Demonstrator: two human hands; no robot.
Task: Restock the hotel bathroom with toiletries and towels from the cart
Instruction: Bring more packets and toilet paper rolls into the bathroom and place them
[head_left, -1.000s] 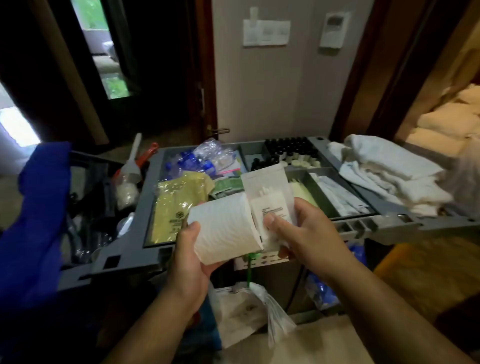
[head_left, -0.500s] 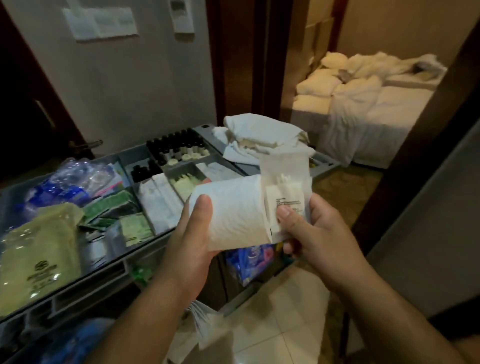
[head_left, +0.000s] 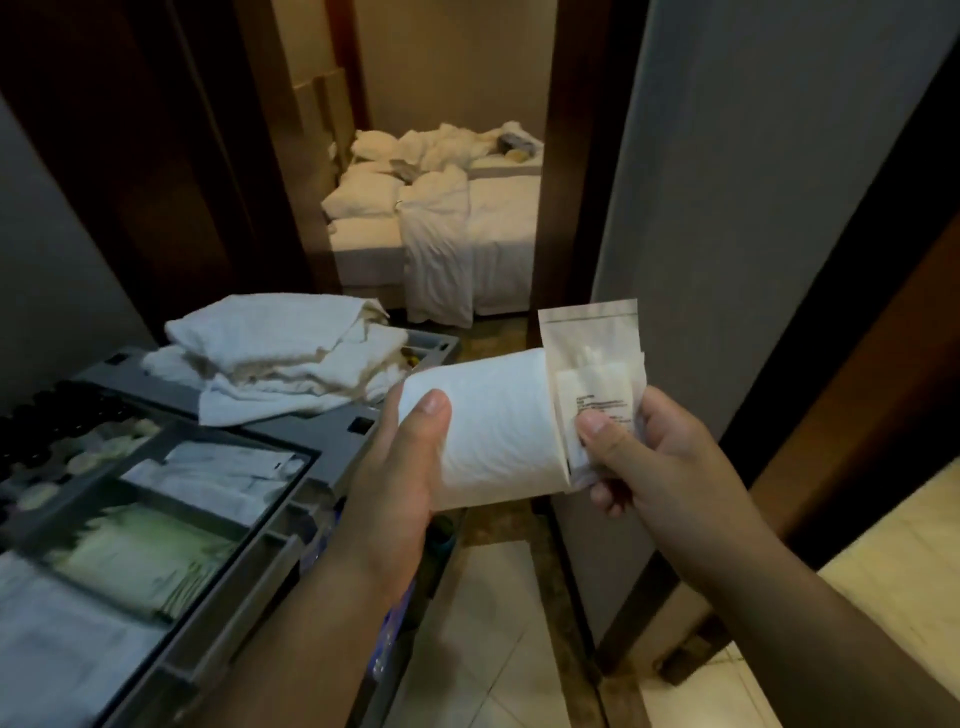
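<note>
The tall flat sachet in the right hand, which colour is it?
Pale beige, the tall flat paper sachet; the head view shows it best.

White folded cloth towels (head_left: 270, 338) are lying on the grey plastic cart (head_left: 311, 437)'s far end. Right of them, flat paper sachets (head_left: 592, 343) are touching the white toilet paper roll (head_left: 493, 431)'s right end.

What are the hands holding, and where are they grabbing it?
The left hand grips the toilet roll around its curved side, thumb on top. The right hand pinches the packets near their lower edge, beside the roll's end.
</note>
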